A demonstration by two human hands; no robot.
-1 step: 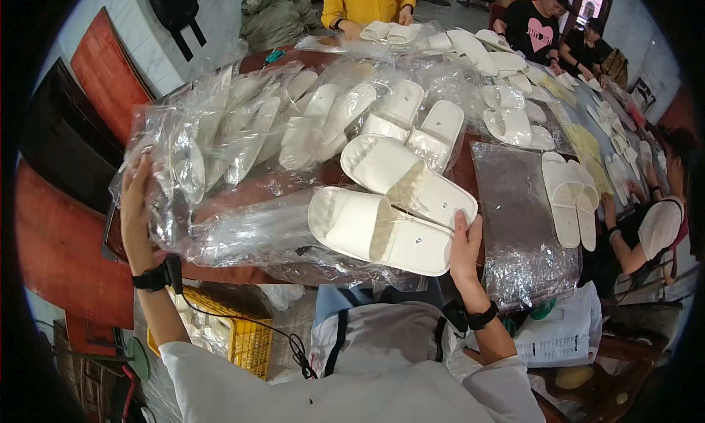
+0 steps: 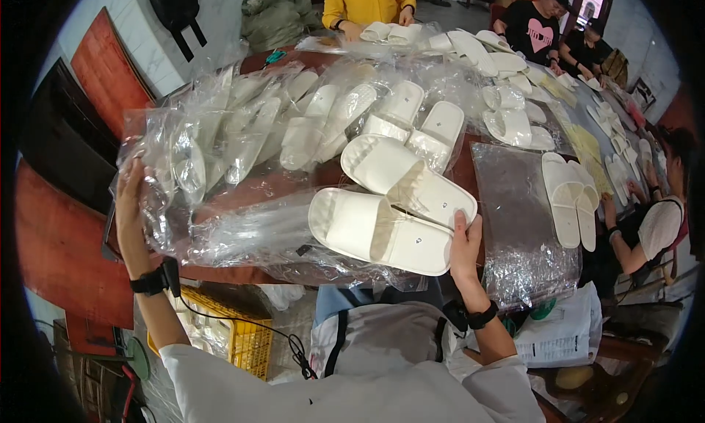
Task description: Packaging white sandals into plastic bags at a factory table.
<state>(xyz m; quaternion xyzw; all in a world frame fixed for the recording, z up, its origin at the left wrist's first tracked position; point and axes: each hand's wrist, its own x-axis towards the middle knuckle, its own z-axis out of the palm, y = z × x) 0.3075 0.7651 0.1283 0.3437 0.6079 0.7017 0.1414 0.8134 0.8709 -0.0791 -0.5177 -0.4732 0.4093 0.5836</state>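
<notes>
My right hand (image 2: 465,248) grips a pair of white slippers (image 2: 352,221) by the heel ends, thumb on top. Their open toes point left, above crumpled clear bags. At the table's left edge, my left hand (image 2: 131,192) is closed on the edge of a clear plastic bag (image 2: 158,203); its fingertips are partly lost in the shine. Several bagged white slippers (image 2: 253,140) lie in a row just beyond, between and past my hands. Loose clear bags (image 2: 253,236) lie flat on the table in front of me.
On the right, another pair of white slippers (image 2: 567,195) rests beside a stack of clear plastic bags (image 2: 514,203). Below the table's left side stands a yellow crate (image 2: 252,346). Across the table a person in yellow (image 2: 367,4) handles slippers; several others work along the right.
My left hand has shifted slightly left and down, drawing the edge of the plastic with it. My right hand and the slippers stay in place.
</notes>
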